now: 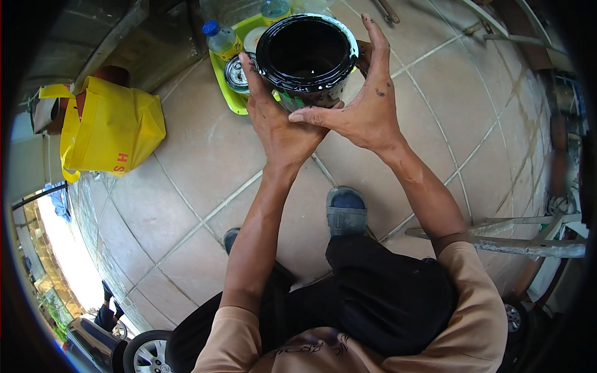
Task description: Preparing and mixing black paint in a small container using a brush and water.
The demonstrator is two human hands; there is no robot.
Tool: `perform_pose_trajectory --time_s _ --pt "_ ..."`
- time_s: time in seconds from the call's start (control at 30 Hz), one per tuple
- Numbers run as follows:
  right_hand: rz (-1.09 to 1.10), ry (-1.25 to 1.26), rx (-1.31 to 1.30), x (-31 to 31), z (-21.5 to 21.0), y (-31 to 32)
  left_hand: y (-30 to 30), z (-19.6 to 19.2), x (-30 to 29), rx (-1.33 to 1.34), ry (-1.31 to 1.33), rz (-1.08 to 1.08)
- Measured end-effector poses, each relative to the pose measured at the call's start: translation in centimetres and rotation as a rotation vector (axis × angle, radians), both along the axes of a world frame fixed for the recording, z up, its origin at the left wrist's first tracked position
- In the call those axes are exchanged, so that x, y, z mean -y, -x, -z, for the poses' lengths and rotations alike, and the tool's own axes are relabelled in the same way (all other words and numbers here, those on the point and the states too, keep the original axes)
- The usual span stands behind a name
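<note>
Both of my hands are raised in front of me around a paint can point(306, 94) whose rim and inside are coated in glossy black. My left hand point(280, 127) cups it from the left and below, thumb or finger up along its side. On the other side, my right hand point(373, 112) grips the can's right wall, with its thumb across the lower front. Dark paint smudges mark my fingers. Behind the can, a lime-green tray point(234, 102) on the floor holds a round lid-like tin point(236, 74) and a clear bottle with a blue cap point(221, 40).
A yellow bag point(115, 127) stands on the tiled floor point(211, 161) at the left. Wooden ladder-like bars point(528, 245) reach in from the right. Another bottle point(274, 9) stands at the tray's far end. A car wheel point(149, 354) shows at the lower left.
</note>
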State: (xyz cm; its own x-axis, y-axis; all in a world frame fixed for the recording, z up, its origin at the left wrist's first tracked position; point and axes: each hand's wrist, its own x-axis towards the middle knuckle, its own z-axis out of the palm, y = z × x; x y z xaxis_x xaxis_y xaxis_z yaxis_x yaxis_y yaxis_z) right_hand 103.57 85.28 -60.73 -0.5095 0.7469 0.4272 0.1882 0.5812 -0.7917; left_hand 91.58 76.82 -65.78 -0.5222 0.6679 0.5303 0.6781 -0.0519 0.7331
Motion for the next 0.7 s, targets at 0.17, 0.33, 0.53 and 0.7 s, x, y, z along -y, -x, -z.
perform_pose_trajectory --time_s 0.17,0.33,0.53,0.7 --pt "-0.160 0.042 -0.001 -0.4 -1.4 -1.4 1.8 -0.8 1.2 0.082 0.008 0.119" --pt "-0.488 0.373 0.155 -2.2 -1.7 -3.0 2.4 -1.4 3.3 0.248 0.020 0.311" --pt "-0.547 0.454 0.151 -0.6 -1.9 -4.1 1.9 -2.0 4.8 0.651 0.288 0.613" --pt "-0.451 0.428 0.177 0.4 -1.4 -4.4 3.1 -0.5 4.9 0.321 0.501 0.621"
